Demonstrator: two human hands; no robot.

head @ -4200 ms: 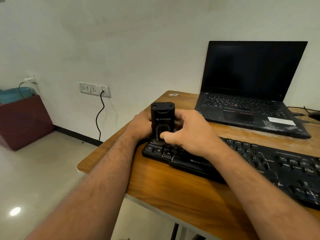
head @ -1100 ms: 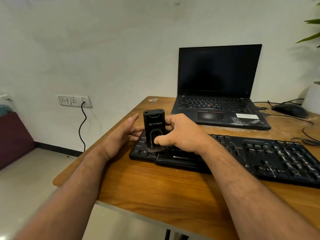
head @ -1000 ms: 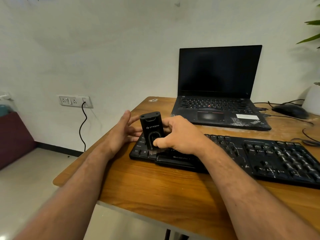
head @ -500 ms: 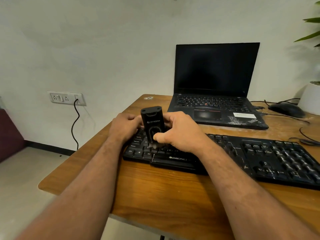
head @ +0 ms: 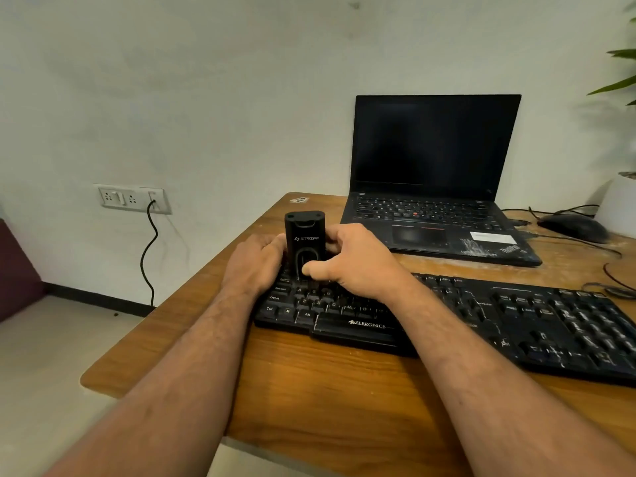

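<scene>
A black keyboard (head: 516, 321) lies across the wooden table (head: 309, 390). On its left end a small black brush tool (head: 304, 235) marked STRIFF stands upright, its lower end down on the keys. My right hand (head: 358, 263) grips the tool from the right, with the thumb pressed on its front. My left hand (head: 253, 265) lies over the keyboard's far-left corner, right beside the tool, fingers curled over the keyboard's edge. Its fingertips are hidden behind the tool.
An open black laptop (head: 433, 149) with a dark screen stands behind the keyboard. To its right lie a black mouse (head: 573, 227) with cables and a white plant pot (head: 619, 204). The table's left edge drops to the floor; a wall socket (head: 132, 198) holds a plugged cable.
My left hand, held open beside the tool a second ago, has come down onto the keyboard's left corner. The tool has moved slightly farther back along the keys and stands more upright.
</scene>
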